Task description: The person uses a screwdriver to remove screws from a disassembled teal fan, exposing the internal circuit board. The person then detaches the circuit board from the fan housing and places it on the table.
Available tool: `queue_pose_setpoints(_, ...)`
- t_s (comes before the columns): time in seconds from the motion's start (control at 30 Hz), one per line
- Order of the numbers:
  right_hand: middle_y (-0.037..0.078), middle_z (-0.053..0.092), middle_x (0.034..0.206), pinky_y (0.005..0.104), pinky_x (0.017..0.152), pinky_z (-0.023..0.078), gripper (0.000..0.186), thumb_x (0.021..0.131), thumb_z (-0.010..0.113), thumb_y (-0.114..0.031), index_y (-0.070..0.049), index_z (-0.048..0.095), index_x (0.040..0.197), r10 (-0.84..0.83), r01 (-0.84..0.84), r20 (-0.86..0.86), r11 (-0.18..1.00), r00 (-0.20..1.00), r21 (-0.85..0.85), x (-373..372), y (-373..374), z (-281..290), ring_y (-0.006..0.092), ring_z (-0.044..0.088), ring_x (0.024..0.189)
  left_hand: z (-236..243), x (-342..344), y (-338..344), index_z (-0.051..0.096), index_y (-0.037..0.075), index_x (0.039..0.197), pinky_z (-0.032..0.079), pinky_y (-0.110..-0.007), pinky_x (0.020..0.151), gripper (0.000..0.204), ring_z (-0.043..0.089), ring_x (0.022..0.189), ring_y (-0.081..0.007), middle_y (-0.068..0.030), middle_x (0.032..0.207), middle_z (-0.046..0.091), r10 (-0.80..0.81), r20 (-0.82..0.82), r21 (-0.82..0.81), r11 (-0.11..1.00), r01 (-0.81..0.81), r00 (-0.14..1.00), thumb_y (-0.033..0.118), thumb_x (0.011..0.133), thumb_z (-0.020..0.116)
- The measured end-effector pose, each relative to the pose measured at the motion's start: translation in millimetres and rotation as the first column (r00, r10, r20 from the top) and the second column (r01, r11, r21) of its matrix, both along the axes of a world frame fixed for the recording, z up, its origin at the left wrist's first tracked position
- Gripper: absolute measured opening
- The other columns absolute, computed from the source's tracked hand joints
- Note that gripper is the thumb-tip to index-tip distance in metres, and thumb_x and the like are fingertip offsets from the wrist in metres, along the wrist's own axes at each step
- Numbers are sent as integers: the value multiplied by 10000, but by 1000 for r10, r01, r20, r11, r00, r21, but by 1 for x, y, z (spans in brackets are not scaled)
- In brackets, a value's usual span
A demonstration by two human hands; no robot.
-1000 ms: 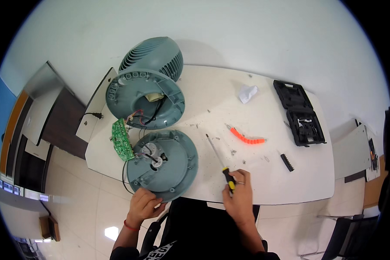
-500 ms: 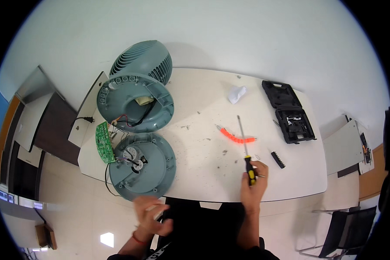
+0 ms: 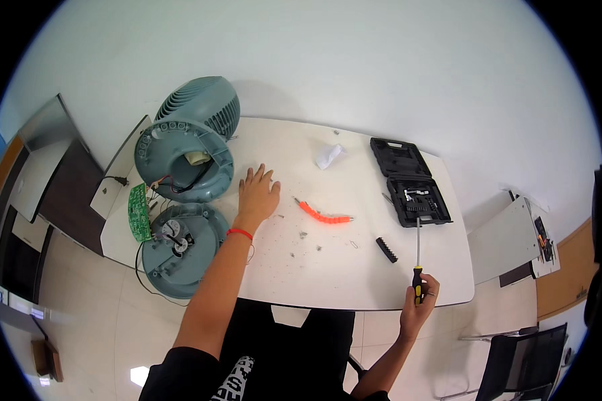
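Observation:
My right hand (image 3: 421,299) grips a long screwdriver (image 3: 418,275) by its black and yellow handle at the table's near right edge. Its thin shaft points away, toward a black bit case (image 3: 418,194) that lies open. My left hand (image 3: 259,194) is stretched out over the table, fingers apart and holding nothing. Left of it stand the grey-green fan housing (image 3: 204,167) and, nearer, a round base (image 3: 184,257) with its inner parts exposed. A green circuit board (image 3: 139,212) hangs on wires beside them. An orange flexible shaft (image 3: 324,214) lies to the right of my left hand.
A black bit holder (image 3: 386,250) lies between the orange shaft and the screwdriver. Crumpled white paper (image 3: 329,156) is farther back. Dark debris (image 3: 304,234) is scattered over the white table (image 3: 334,281). A black chair (image 3: 522,361) stands on the floor at right.
My left hand has reached forward from the near edge onto the table, fingers now spread. My right hand has carried the screwdriver rightward, away from the orange shaft. The whole view has shifted.

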State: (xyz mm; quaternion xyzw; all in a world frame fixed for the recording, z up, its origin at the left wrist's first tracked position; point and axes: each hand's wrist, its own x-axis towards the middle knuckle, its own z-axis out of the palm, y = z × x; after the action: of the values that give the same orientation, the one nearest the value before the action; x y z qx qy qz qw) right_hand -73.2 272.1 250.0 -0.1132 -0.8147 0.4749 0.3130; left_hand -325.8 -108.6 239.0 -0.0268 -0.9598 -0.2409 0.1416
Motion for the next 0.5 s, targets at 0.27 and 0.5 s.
queue_pose_setpoints(0.27, 203, 536, 1299, 367, 919, 492, 329, 1002, 490, 43, -36, 702, 1240, 393, -382, -6, 898, 920, 217, -71, -48, 66, 297, 561, 1138, -13, 35, 4, 509, 7, 1485, 221, -476, 1271, 486, 296, 1547, -373, -174, 1609, 438, -365, 75, 155, 924, 350, 928, 190, 1035, 516)
queue_pose_setpoints(0.5, 219, 551, 1200, 395, 877, 525, 260, 952, 622, -59, -4, 741, 1176, 516, -505, 106, 743, 850, 439, -167, -98, 31, 379, 619, 981, -11, 76, 29, 481, -51, 1476, 210, -504, 1271, 515, 295, 1537, -397, -210, 1610, 411, -348, 11, 219, 916, 337, 937, 214, 1038, 531)
